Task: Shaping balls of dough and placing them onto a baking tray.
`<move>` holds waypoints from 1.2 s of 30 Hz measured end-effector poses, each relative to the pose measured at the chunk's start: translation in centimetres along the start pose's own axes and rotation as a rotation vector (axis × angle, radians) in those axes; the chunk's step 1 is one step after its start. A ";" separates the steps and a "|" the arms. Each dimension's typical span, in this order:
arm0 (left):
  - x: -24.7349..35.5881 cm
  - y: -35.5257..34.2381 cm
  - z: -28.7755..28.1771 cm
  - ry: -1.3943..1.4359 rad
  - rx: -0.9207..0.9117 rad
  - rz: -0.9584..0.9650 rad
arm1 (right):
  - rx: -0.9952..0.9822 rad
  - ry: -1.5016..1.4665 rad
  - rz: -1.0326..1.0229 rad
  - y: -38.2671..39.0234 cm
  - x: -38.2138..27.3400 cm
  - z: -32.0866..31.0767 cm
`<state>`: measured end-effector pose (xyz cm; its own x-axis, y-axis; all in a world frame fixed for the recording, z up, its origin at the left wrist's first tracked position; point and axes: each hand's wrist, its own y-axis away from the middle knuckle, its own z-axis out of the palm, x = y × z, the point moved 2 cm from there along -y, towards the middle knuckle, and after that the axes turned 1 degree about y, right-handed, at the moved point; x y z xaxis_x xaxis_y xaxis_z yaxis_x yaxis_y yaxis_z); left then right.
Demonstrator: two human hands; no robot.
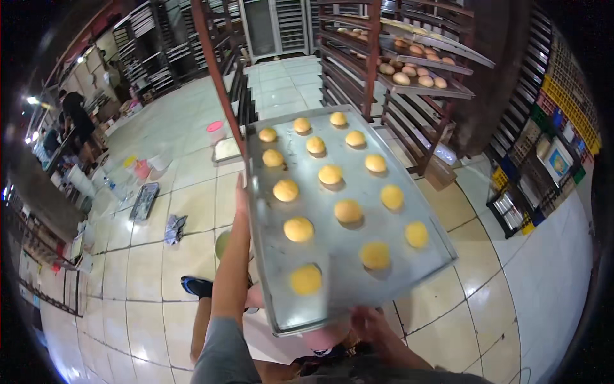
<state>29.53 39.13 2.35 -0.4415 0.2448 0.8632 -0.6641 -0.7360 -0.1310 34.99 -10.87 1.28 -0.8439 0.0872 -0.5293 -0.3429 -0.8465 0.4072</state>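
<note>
A large metal baking tray (396,281) stretches out in front of me, tilted, with its far end near the racks. Several round yellow dough balls (330,174) sit on it in loose rows. My left hand (242,197) grips the tray's left edge, its fingers mostly hidden by the rim and underside. At the near edge, right of the middle, my right hand (369,325) holds the rim, partly blurred.
Right of the tray's far end stands a brown rack (374,64) bearing trays of buns (416,73). Another rack post (217,70) rises at the left. Stacked crates (569,115) line the right wall. A dark pan (146,201) and a crumpled cloth (174,229) lie on the tiled floor. A person (78,115) stands far left.
</note>
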 end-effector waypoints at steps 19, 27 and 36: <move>7.4 51.4 10.4 -0.417 1.440 0.171 | -0.182 0.659 -0.442 -24.5 -18.9 13.6; 2.7 69.0 -6.5 -0.728 1.442 0.320 | 0.424 0.004 -0.860 -29.9 -44.0 6.8; 4.6 62.0 1.3 -0.745 1.601 0.239 | 0.319 0.029 -0.946 -31.2 -48.9 8.0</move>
<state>-12.93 -6.23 -1.19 0.2109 0.0760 0.9745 0.7465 -0.6562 -0.1104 83.66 15.46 20.48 -0.1573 0.6364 -0.7551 -0.9671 -0.2542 -0.0127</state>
